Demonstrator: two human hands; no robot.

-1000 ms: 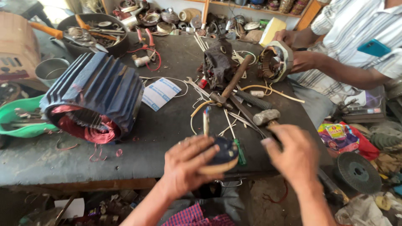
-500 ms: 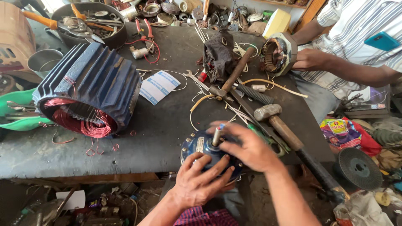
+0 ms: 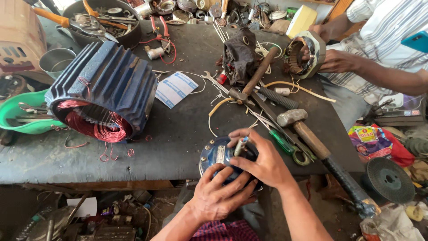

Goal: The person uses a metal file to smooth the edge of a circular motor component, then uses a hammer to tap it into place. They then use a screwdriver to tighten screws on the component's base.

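Small motor (image 3: 218,157) at near edge of counter (image 3: 178,134), left hand (image 3: 218,196) under it, right hand (image 3: 263,160) on top. Finned stator housing (image 3: 104,89) far left, paper label (image 3: 176,89) just right of it. Hammer (image 3: 307,134) right of hands, screwdriver (image 3: 285,145) between. Tool bowl (image 3: 102,22) at back left. Co-worker's hands on stator (image 3: 305,53) back right.

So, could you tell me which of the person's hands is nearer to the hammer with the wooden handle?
Right. The right hand grips the blue motor cap just beside the hammer; the left hand holds the cap's near edge, farther away.
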